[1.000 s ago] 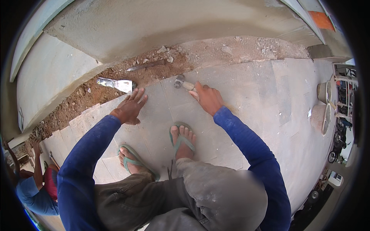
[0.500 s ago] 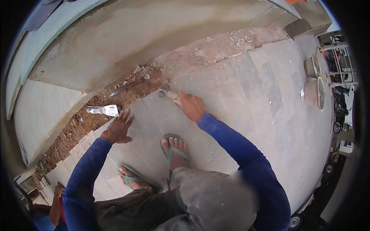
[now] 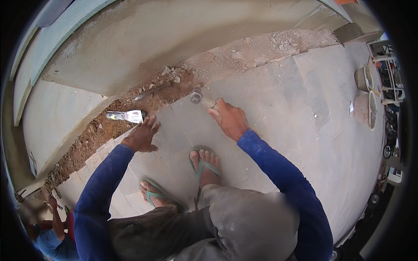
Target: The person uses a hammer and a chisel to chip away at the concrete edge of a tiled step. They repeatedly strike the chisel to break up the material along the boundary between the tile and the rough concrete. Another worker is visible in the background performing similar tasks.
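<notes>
My right hand (image 3: 232, 119) is closed round the pale handle of a hammer (image 3: 197, 95). Its metal head is over the paving beside the dirt strip, but whether it touches the ground I cannot tell. Fingers spread, my left hand (image 3: 143, 135) is at the edge of the paving and holds nothing. Just beyond its fingertips, a shiny silver, packet-like thing (image 3: 126, 115) with a dark end lies on the soil; its kind is unclear. A long, thin metal bar (image 3: 152, 90), perhaps a chisel, lies in the dirt between the hands and the wall.
A curved plastered wall (image 3: 130, 48) borders the dirt strip (image 3: 96, 130), where broken chunks lie. Grey paving (image 3: 278, 126) extends to the right, with two buckets (image 3: 365, 108) at its far side. Another person (image 3: 56, 239) is at the lower left. My sandalled feet (image 3: 207, 167) are on the paving.
The whole view has shifted a little. My right hand has moved slightly right with the hammer. My left hand stays by the silver thing. More of the other person shows at lower left.
</notes>
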Available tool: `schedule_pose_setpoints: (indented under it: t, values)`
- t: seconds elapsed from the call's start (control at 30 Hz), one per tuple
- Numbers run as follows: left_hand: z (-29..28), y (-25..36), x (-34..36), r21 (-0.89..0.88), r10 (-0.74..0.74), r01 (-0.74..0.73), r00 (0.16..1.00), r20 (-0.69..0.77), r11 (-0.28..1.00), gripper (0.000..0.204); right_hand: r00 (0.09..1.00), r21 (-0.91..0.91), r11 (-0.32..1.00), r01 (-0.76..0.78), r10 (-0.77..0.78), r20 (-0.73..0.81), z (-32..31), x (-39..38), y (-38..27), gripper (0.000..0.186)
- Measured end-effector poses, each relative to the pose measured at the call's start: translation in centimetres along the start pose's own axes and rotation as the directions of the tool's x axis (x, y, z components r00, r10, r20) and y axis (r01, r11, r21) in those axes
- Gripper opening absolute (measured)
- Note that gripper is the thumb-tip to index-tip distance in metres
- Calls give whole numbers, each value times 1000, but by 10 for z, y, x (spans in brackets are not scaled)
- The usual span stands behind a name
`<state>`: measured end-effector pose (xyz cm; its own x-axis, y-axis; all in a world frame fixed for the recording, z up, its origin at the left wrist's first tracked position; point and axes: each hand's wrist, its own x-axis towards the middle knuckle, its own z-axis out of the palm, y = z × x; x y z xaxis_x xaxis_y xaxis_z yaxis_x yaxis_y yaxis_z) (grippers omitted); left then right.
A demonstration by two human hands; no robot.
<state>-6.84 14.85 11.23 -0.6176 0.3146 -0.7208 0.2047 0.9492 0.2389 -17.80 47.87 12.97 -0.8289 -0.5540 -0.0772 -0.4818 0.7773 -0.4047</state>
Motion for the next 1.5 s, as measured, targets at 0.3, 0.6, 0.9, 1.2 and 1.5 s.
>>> schedule_pose_setpoints:
  t: [0.3,0.6,0.9,1.2,1.5]
  values:
    - [-43,8,22,-126,17,-64,938,-345,990,57,956,144,947,-287,292,-14,-17,15,6,42]
    - [-83,64,95,-235,-35,-41,950,-311,971,68,780,552,687,-472,618,-102,-17,-56,27,43]
    - [-55,112,129,-477,-457,218,756,-470,851,87,719,640,548,-539,695,11,-5,-94,36,45]
    - [-57,100,141,-470,-458,196,699,-549,861,83,733,507,693,-512,661,-163,-14,-72,53,38]
    - [-53,79,117,-641,-477,16,682,-554,767,57,693,18,794,-608,541,-476,1,-55,93,34]
